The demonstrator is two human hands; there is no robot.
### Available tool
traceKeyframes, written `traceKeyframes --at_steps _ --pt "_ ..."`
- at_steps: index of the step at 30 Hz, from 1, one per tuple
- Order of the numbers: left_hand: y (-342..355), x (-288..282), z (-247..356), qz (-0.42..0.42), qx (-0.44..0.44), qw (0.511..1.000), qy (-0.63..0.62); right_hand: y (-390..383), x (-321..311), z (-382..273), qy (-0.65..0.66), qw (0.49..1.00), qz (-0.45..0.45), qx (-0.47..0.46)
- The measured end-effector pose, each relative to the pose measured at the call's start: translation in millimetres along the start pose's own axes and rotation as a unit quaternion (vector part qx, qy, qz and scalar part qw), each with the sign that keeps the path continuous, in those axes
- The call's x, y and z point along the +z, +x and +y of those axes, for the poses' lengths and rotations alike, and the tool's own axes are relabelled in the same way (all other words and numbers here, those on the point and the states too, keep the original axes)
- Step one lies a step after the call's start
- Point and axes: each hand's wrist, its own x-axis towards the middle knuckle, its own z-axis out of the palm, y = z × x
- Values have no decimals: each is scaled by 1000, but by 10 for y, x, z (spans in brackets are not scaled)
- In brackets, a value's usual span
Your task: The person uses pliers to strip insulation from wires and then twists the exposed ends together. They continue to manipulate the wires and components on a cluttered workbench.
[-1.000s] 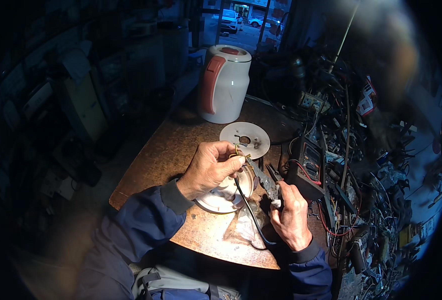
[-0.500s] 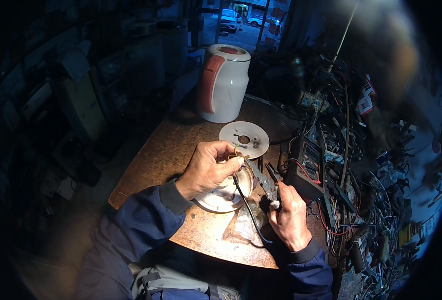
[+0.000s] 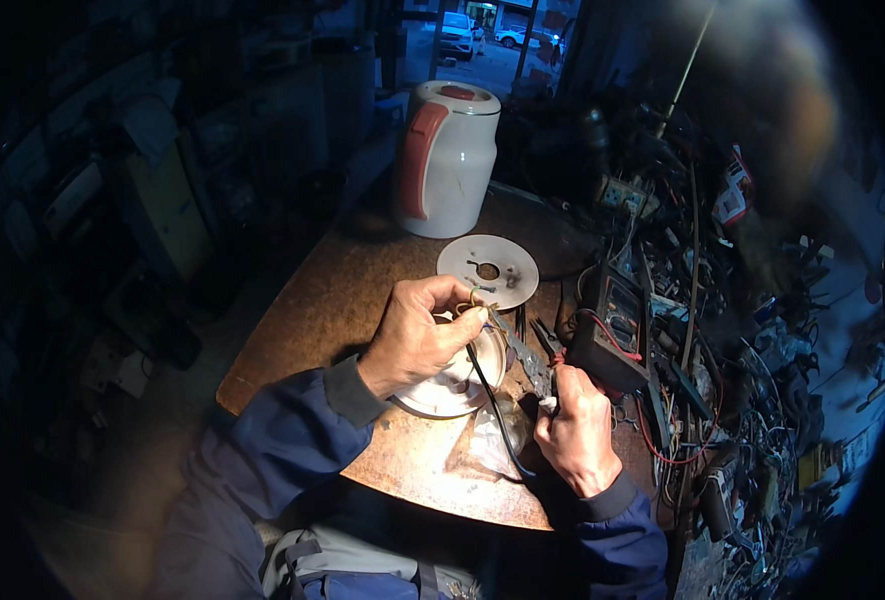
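Note:
My left hand [image 3: 418, 335] is closed in a pinch on the bared end of a black cord [image 3: 494, 400], where thin yellow-green wires [image 3: 475, 297] stick out past the fingertips. It is over a round white base [image 3: 443, 393], which it partly hides. The cord hangs down toward the table's near edge. My right hand [image 3: 580, 430] is curled closed at the right, with a small white bit [image 3: 549, 404] showing by the thumb; the rest of what it holds is hidden. Just beyond its knuckles are pliers [image 3: 546, 337] with reddish handles. A clear plastic bag [image 3: 498, 435] lies between the hands.
A white kettle [image 3: 453, 165] with a red handle stands at the back of the wooden table [image 3: 303, 330]. Before it lies a stained white disc [image 3: 498, 270] with a central hole. A dark multimeter [image 3: 613, 330] and heaped wires and parts [image 3: 703, 400] crowd the right side.
My right hand has drawn back slightly, so more of the pliers' reddish handles shows. My left hand keeps its pinch on the wires. The whole view has shifted a little.

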Motion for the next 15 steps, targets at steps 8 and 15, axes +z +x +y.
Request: traceKeyframes --at_steps 8,15 --pt "7 31 2 18 22 999 26 32 -10 11 49 999 17 -6" --pt "-21 82 -30 70 93 988 99 15 -57 -72 70 997 3 19"
